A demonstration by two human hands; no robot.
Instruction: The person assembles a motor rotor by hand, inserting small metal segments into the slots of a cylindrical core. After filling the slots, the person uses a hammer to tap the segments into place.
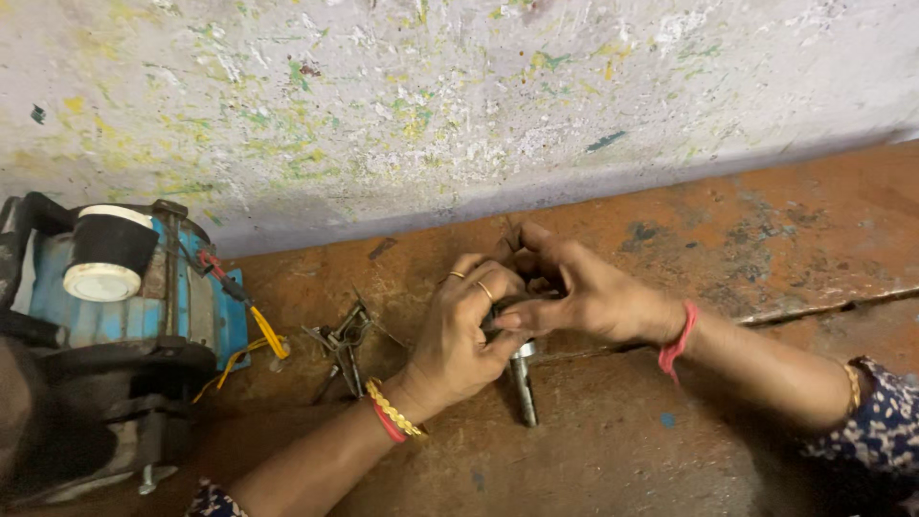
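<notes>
From the head camera, looking down, both hands meet over a rusty orange workbench [766,230] set against a paint-flecked wall [431,96]. The left hand [459,335] comes in from below, fingers curled shut around the top of a small metal part [522,369] with a shaft. The right hand [584,292] reaches in from the right and closes on the same part from the far side, thumb tip pressing near the left thumb. So both hands are clamped on it, touching each other at the fingertips.

The part sits right between the two palms, its head hidden under the fingers. Its shaft sticks out below the grip and points toward the person, long axis running roughly near to far on the bench, the free end resting on or just above the surface; I cannot tell which. Neither hand is nearer, since both hold it.

To the left lies a small bundle of thin metal pieces [345,349], well apart from the hands. Farther left stands a blue motor [144,306] with yellow and red wires [263,335].
</notes>
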